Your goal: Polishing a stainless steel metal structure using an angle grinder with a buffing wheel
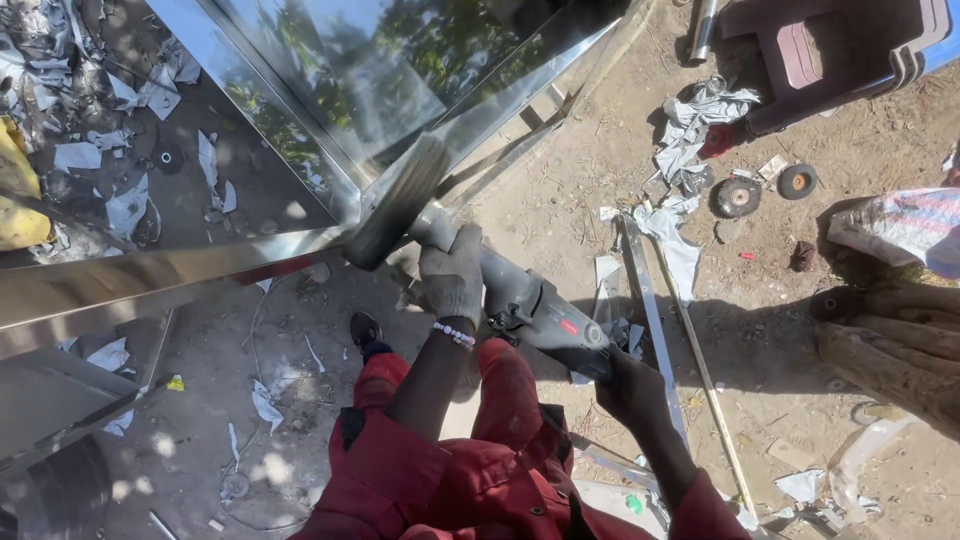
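A: What is each hand on?

B: Both are on an angle grinder. The left hand, in a grey knit glove with a bead bracelet at the wrist, is clamped round the front of the tool just behind its head. The right hand, at about five o'clock from the left, is closed round the rear of the grey body.

A: And where does the grinder sit?

B: Near the middle of the view, running from five o'clock up toward eleven. Its polishing wheel, blurred, touches the edge of a mirror-bright stainless steel frame where a sloping panel meets the long rail.

A: Any containers, and what is in them?

B: Nothing I can call a box or bucket with certainty. At nine o'clock the shiny frame surrounds a dark surface strewn with torn white film scraps, though that may be only a reflection; I cannot tell. At three o'clock lies a striped woven sack, contents hidden.

A: What else is about?

B: At one o'clock a maroon plastic stool lies on the sandy ground, with crumpled film beside it and two loose abrasive discs near that. Thin metal bars lie from the centre toward five o'clock, passing under the right hand. At three to four o'clock are rough logs. The person wears red trousers, and one dark shoe shows at six o'clock below the rail.
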